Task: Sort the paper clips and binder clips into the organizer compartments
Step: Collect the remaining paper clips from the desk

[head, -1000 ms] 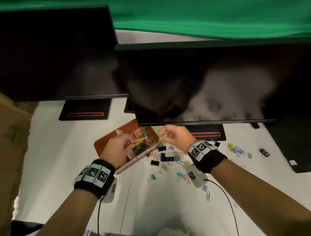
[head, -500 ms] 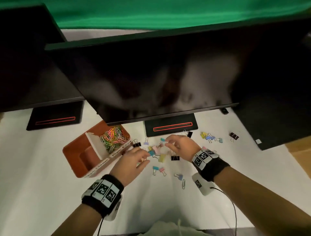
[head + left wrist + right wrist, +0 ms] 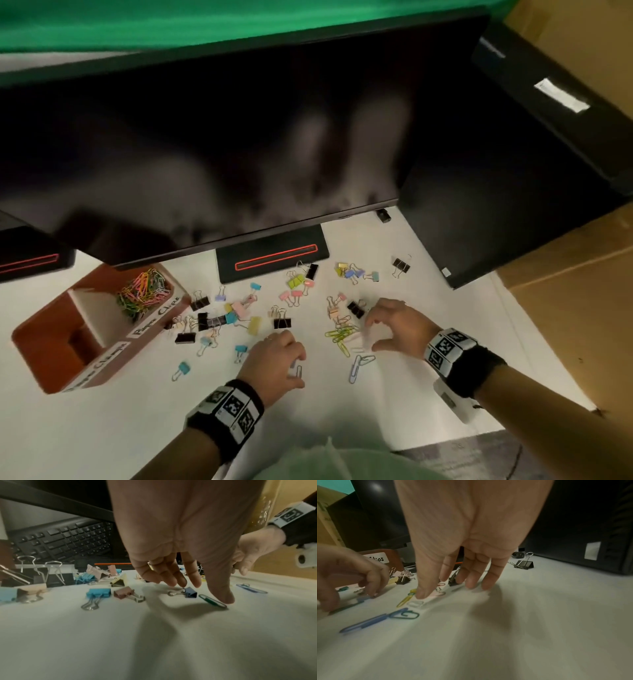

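Observation:
An orange-brown organizer point(image 3: 51, 346) sits at the left; its labelled far compartment holds a pile of coloured paper clips point(image 3: 144, 294). Black and pastel binder clips point(image 3: 282, 322) lie scattered across the white table. My left hand point(image 3: 299, 371) hovers fingers-down, its thumb point(image 3: 224, 597) touching a green paper clip point(image 3: 212, 601), with a dark blue binder clip point(image 3: 189, 592) under its fingers. My right hand point(image 3: 370, 335) is spread over a cluster of yellow-green paper clips point(image 3: 340, 334), thumb point(image 3: 421, 593) pressing down among them. Neither hand holds anything.
A blue and a green paper clip point(image 3: 402, 614) lie linked between the hands. A monitor point(image 3: 205, 137) overhangs the table, its base point(image 3: 270, 257) behind the clips. A black computer case point(image 3: 479, 205) stands at the right, and a keyboard point(image 3: 65, 542) lies beyond the clips.
Both hands left the organizer's paper clip compartment and came right and toward me, down to the loose clips on the table. The head view swung right.

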Action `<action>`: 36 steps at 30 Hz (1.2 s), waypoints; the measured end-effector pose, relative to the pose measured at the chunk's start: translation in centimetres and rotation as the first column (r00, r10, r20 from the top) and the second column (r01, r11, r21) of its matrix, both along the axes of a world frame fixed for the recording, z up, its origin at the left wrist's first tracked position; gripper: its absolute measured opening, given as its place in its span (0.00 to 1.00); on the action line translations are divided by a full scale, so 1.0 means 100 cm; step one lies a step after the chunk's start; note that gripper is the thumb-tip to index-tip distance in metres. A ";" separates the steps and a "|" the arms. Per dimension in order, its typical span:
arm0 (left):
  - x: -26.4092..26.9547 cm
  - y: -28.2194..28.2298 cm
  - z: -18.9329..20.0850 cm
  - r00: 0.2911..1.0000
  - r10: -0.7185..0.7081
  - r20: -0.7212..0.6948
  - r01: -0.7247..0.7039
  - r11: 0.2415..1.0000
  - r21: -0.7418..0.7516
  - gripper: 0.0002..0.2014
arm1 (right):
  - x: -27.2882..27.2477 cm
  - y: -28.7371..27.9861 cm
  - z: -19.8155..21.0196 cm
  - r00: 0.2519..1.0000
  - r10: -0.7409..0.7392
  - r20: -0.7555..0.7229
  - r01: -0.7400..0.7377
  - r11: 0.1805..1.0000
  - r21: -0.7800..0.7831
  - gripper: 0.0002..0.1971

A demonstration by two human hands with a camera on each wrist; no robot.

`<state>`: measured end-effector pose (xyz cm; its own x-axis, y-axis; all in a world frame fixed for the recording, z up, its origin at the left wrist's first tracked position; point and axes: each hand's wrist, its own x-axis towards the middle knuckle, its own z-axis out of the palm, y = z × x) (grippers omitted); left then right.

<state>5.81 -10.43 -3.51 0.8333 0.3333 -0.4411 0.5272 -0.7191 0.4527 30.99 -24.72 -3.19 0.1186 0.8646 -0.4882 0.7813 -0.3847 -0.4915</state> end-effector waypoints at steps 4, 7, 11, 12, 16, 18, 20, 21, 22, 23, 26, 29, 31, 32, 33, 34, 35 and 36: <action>0.005 -0.001 -0.010 1.000 0.028 -0.003 -0.028 0.999 0.032 0.14 | 0.004 -0.005 -0.008 0.999 0.039 -0.035 -0.039 0.999 -0.014 0.24; 0.008 0.000 -0.014 0.996 0.087 0.022 -0.088 0.996 0.024 0.11 | -0.001 -0.002 -0.011 0.999 0.035 -0.036 -0.034 0.999 0.029 0.26; 0.019 -0.004 -0.014 0.982 0.164 0.096 -0.166 0.986 0.007 0.09 | -0.015 0.010 -0.016 0.997 0.073 -0.010 -0.072 0.994 0.077 0.33; 0.023 -0.005 -0.014 0.979 0.177 0.104 -0.179 0.984 0.010 0.09 | -0.018 0.015 -0.018 0.996 0.084 -0.002 -0.084 0.993 0.083 0.34; 0.035 -0.009 -0.015 0.977 0.194 0.090 -0.199 0.979 0.045 0.07 | -0.022 0.028 -0.023 0.997 0.021 -0.075 -0.014 0.995 0.096 0.26; 0.039 -0.010 -0.015 0.977 0.197 0.080 -0.202 0.978 0.051 0.05 | -0.019 0.031 -0.023 0.995 -0.012 -0.103 0.023 0.995 0.101 0.18; 0.041 -0.012 -0.015 0.977 0.187 0.099 -0.192 0.980 0.046 0.04 | -0.015 0.031 -0.024 0.994 -0.018 -0.105 0.029 0.994 0.106 0.13; 0.043 -0.013 -0.015 0.976 0.181 0.119 -0.186 0.982 0.029 0.04 | -0.014 0.030 -0.024 0.994 -0.014 -0.107 0.026 0.993 0.111 0.12; 0.044 -0.015 -0.015 0.974 0.177 0.143 -0.179 0.984 0.004 0.03 | -0.012 0.029 -0.025 0.994 -0.007 -0.107 0.020 0.993 0.115 0.12; 0.047 -0.017 -0.016 0.970 0.178 0.168 -0.177 0.984 -0.023 0.03 | -0.010 0.028 -0.025 0.995 -0.004 -0.104 0.016 0.993 0.121 0.11; 0.054 -0.025 -0.019 0.954 0.210 0.216 -0.201 0.978 -0.063 0.02 | -0.003 0.023 -0.025 0.991 -0.045 -0.124 0.058 0.993 0.104 0.11; 0.063 -0.032 -0.025 0.943 0.253 0.214 -0.249 0.967 -0.049 0.02 | 0.003 0.020 -0.023 0.981 -0.115 -0.158 0.130 0.988 0.089 0.12; 0.067 -0.033 -0.026 0.933 0.294 0.209 -0.293 0.955 -0.035 0.01 | 0.007 0.019 -0.022 0.977 -0.138 -0.165 0.155 0.983 0.098 0.11; 0.069 -0.033 -0.027 0.928 0.309 0.206 -0.310 0.950 -0.028 0.01 | 0.009 0.017 -0.021 0.975 -0.144 -0.166 0.163 0.981 0.105 0.10; 0.070 -0.033 -0.026 0.925 0.321 0.206 -0.323 0.946 -0.023 0.01 | 0.012 0.016 -0.021 0.975 -0.147 -0.168 0.168 0.979 0.113 0.09; 0.072 -0.032 -0.026 0.921 0.331 0.204 -0.334 0.942 -0.023 0.01 | 0.014 0.015 -0.020 0.975 -0.148 -0.169 0.169 0.978 0.119 0.09; 0.073 -0.032 -0.025 0.918 0.342 0.199 -0.344 0.939 -0.028 0.02 | 0.015 0.014 -0.019 0.975 -0.144 -0.169 0.167 0.978 0.126 0.09; 0.074 -0.031 -0.025 0.916 0.353 0.189 -0.353 0.935 -0.037 0.04 | 0.016 0.013 -0.019 0.977 -0.137 -0.166 0.159 0.978 0.132 0.09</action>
